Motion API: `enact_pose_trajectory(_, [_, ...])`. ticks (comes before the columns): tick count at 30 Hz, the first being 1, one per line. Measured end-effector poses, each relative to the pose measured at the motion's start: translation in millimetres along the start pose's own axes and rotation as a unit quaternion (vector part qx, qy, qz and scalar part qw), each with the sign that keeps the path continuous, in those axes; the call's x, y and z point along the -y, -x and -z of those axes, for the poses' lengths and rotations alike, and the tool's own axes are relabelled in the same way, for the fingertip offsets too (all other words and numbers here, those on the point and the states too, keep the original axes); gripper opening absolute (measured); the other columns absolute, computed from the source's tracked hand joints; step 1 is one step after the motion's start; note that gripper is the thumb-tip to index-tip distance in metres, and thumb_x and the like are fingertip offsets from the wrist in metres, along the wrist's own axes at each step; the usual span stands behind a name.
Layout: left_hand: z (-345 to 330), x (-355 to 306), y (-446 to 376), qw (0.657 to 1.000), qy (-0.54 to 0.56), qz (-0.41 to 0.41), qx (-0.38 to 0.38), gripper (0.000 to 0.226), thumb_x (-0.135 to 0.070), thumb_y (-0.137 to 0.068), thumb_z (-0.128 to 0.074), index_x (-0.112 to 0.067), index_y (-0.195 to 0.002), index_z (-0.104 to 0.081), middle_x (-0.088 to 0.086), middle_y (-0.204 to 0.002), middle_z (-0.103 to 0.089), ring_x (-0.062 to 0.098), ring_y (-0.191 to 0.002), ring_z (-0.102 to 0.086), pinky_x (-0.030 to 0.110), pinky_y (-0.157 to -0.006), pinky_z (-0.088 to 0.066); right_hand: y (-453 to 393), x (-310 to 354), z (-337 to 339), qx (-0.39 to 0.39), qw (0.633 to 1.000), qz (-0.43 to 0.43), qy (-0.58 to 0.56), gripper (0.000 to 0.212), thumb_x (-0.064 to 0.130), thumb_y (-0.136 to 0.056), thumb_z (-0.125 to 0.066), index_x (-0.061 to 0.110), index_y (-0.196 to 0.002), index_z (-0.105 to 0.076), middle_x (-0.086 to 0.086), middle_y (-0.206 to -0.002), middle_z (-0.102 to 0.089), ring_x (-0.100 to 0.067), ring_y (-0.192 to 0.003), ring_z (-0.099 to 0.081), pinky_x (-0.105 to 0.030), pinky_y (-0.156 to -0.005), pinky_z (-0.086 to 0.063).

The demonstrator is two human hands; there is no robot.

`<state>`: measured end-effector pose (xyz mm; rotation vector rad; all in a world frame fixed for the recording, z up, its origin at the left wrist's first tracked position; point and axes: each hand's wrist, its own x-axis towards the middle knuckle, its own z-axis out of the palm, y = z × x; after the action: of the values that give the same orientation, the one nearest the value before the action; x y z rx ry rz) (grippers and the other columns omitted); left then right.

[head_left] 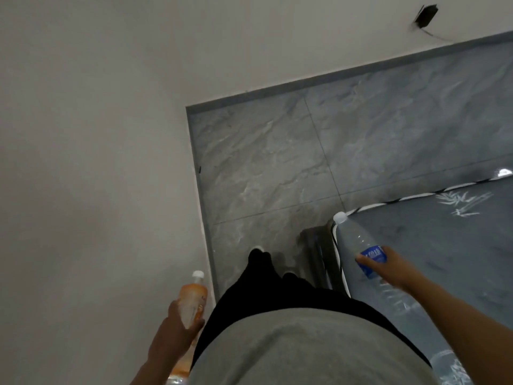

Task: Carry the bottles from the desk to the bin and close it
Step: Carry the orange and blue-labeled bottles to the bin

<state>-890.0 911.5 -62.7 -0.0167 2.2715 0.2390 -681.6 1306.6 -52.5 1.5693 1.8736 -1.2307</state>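
A grey top (299, 348) covers the torso at the near edge, above black trousers (266, 290). Both forearms are bare, no sleeves showing. The left hand (177, 326) and right hand (388, 269) wear no gloves

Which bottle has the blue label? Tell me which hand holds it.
The clear water bottle, gripped in the right hand over the grey mattress. The other bottle, in the left hand, is orange and has no blue label.
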Motion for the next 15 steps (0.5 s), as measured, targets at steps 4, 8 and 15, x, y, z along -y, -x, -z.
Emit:
enact_pose_trajectory(4, [36.7,-34.4,-40.4,1.000,0.008,0.005,0.013,0.086,-0.050,-0.077,-0.063,-0.014,-0.142,-0.020,0.021,-0.131,-0.053,0.035,-0.115,-0.055,0.037,-0.091,-0.044,-29.5,34.1,-1.3,-0.004,1.000,-0.006,0.005,0.039,0.041,-0.080,-0.066,0.011,-0.099,-0.049,0.004,-0.071,-0.051,-0.009,-0.065,-0.051,-0.024,-0.058,-0.041])
enact_pose_trajectory(8, [83.1,-78.5,-83.9,0.998,-0.045,-0.034,0.012,0.088,-0.048,-0.080,-0.060,-0.010,-0.143,-0.013,0.022,-0.131,-0.053,0.035,-0.115,-0.055,0.035,-0.088,-0.044,-40.2,50.4,-4.1,-0.007,0.999,-0.045,-0.026,0.042,0.038,-0.080,-0.068,0.007,-0.102,-0.050,-0.004,-0.077,-0.057,-0.018,-0.069,-0.056,-0.029,-0.064,-0.045])
enact_pose_trajectory(15, [150.1,-185.9,-151.8,0.988,-0.101,-0.120,0.003,0.084,-0.050,-0.080,-0.059,-0.013,-0.142,-0.016,0.020,-0.128,-0.055,0.036,-0.112,-0.056,0.038,-0.085,-0.045,-44.6,51.0,-0.5,-0.040,0.982,-0.155,-0.101,0.049,0.032,-0.078,-0.072,-0.006,-0.105,-0.058,-0.026,-0.092,-0.067,-0.034,-0.081,-0.063,-0.033,-0.073,-0.045])
